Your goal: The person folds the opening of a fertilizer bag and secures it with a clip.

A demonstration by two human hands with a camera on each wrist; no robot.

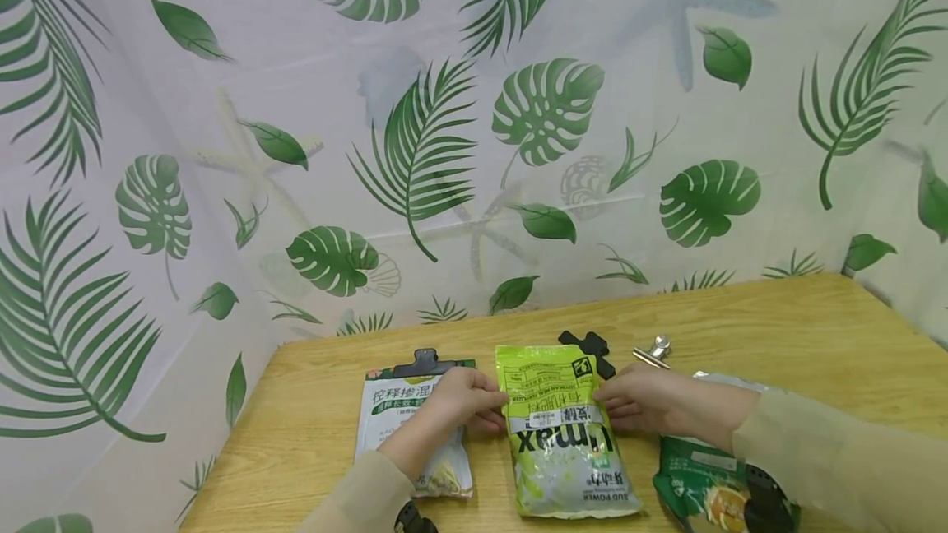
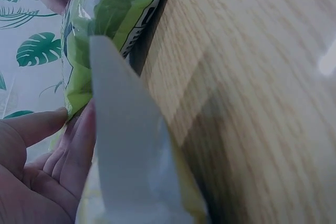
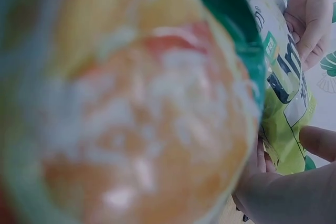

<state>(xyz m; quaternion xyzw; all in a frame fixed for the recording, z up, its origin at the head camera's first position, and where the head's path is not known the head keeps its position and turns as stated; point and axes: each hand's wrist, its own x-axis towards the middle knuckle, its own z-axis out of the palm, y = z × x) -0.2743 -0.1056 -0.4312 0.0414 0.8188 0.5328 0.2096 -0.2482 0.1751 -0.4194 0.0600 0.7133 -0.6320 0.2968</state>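
A lime-green and silver fertilizer bag [image 1: 566, 475] lies in the middle of the wooden table, its large print upside down in the head view. By its left edge, near the upper part, my left hand [image 1: 462, 397] pinches it; thumb and fingers meet at the bag's edge in the left wrist view. Opposite, my right hand [image 1: 655, 401] holds the right edge. The right wrist view has that thumb [image 3: 317, 142] on the printed face and fingers partly hidden below. Both hands touch the bag at about the same height.
Left of it lies a white and green bag [image 1: 378, 426] with a black clip [image 1: 425, 364] on its top edge. A green bag with an orange picture [image 1: 689, 475] lies under my right forearm. Behind are black clips [image 1: 588, 345] and a silver clip [image 1: 655, 349]. A leaf-patterned cloth [image 1: 444, 270] hangs behind the table.
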